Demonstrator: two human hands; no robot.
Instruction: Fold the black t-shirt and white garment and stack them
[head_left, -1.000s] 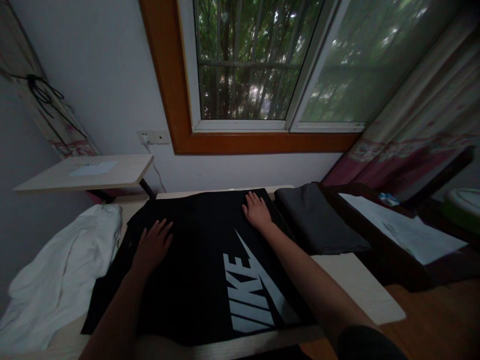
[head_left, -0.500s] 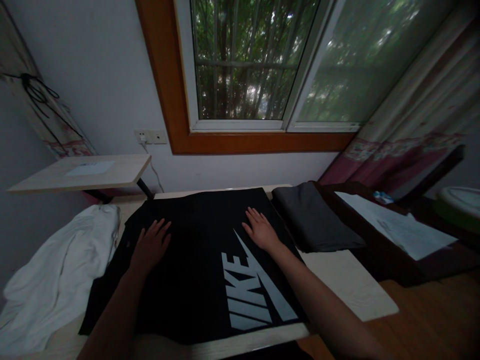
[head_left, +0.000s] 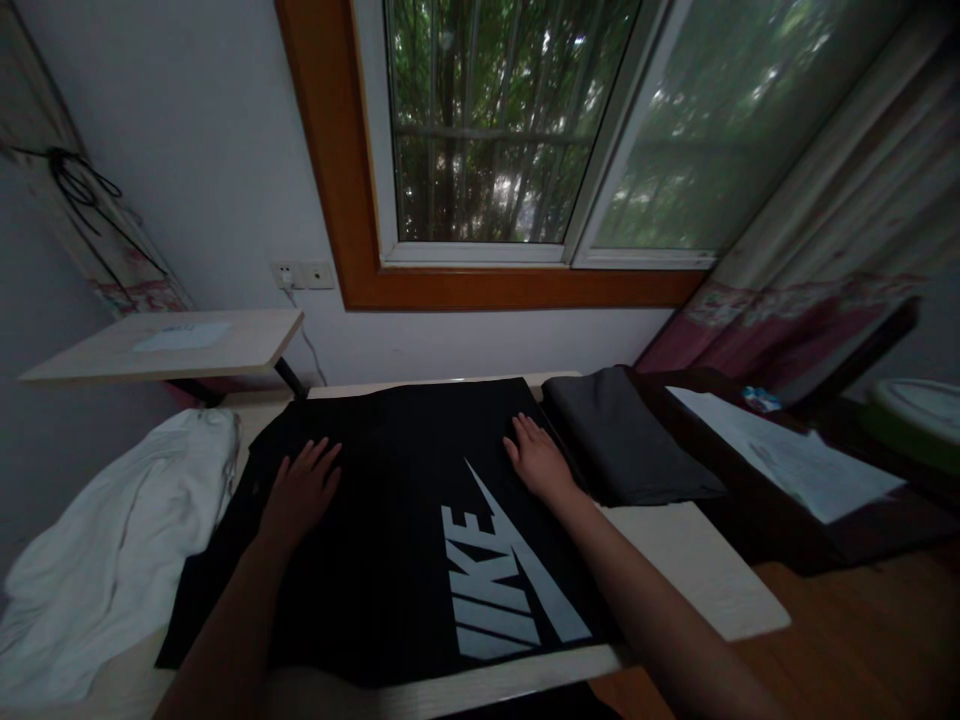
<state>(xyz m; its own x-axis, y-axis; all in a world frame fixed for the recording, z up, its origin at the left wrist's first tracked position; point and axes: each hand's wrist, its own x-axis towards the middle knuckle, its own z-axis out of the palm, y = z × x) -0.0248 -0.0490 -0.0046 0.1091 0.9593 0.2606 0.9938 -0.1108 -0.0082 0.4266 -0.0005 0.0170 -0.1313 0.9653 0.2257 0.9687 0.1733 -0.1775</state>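
Observation:
A black T-shirt (head_left: 390,480) with a large grey logo print lies spread flat over the light wooden table (head_left: 480,690). On its left part rests my left hand (head_left: 304,490), palm down with the fingers apart. My right hand (head_left: 541,458) lies flat near the shirt's right edge, above the print, its fingers stretched out. Neither hand grips anything. To the right of my right hand sits a folded dark grey cloth (head_left: 630,440). A crumpled white garment (head_left: 135,540) lies at the left beside the shirt.
A small raised shelf (head_left: 247,345) bearing a paper sheet stands at the back left. A cord hangs from the wall outlet (head_left: 300,275). On the right, a dark surface holds a white sheet (head_left: 787,460). Behind the table is a window (head_left: 510,130) with curtains.
My right hand has slid a little to the right over the shirt, towards its edge. The left hand stays in place, and the shirt looks nearly the same.

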